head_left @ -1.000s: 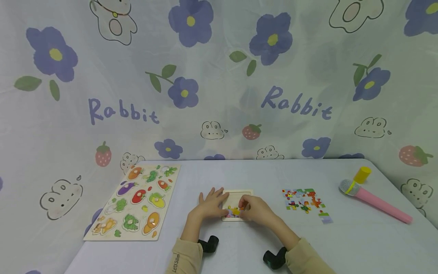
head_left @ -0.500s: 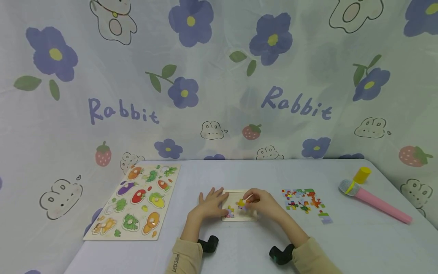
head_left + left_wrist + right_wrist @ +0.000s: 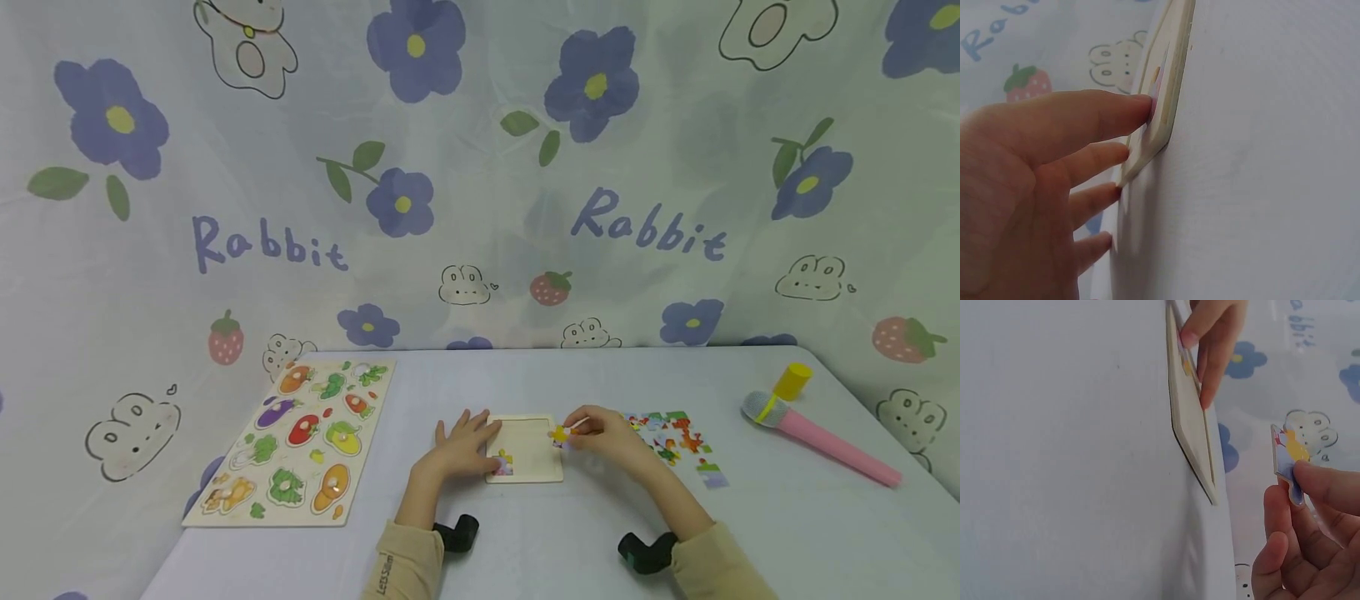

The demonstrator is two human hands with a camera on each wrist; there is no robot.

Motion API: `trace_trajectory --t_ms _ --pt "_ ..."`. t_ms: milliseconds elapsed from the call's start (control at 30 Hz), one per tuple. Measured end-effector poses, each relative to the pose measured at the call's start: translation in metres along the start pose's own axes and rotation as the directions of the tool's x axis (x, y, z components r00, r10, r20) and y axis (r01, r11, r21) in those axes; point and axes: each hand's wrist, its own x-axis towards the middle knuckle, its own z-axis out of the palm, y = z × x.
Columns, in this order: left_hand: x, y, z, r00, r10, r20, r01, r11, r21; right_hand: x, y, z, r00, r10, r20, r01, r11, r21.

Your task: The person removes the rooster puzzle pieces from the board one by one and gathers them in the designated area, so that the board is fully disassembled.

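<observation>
A shallow wooden puzzle frame (image 3: 536, 477) lies flat on the white table. My left hand (image 3: 459, 452) rests on its left side with fingers spread and straight. The left thumb (image 3: 1107, 115) presses a puzzle piece (image 3: 505, 463) in the frame's near left corner. At the frame's right edge, my right hand (image 3: 611, 437) pinches a yellow and purple jigsaw piece (image 3: 1291, 453) between thumb and fingers, raised off the table. Several colourful jigsaw pieces (image 3: 682, 433) lie to the right, partly hidden behind the right hand.
On the left lies a vegetable puzzle board (image 3: 318, 457). A pink toy microphone (image 3: 836, 448) and a yellow cylinder (image 3: 792, 382) stand out at the right. Black wrist-worn devices (image 3: 647, 553) show beside both sleeves. A patterned cloth (image 3: 480, 208) hangs behind the table.
My right hand has lifted the yellow and purple jigsaw piece out of the frame's lower part and carried it right, to the frame's right edge. The left hand has stayed in place.
</observation>
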Motion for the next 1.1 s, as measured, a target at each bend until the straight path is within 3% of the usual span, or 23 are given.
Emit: trace_trajectory --t_ms 600,1100 --pt "0.003 -0.002 0.001 1.0 0.012 -0.001 -0.012 1.0 -0.001 -0.016 0.017 -0.036 0.997 0.062 -0.046 -0.063 0.998 -0.013" --pt "0.0 0.0 0.0 1.0 0.003 0.006 -0.003 1.0 0.005 -0.04 0.037 -0.072 0.998 0.039 -0.056 -0.041 0.998 -0.037"
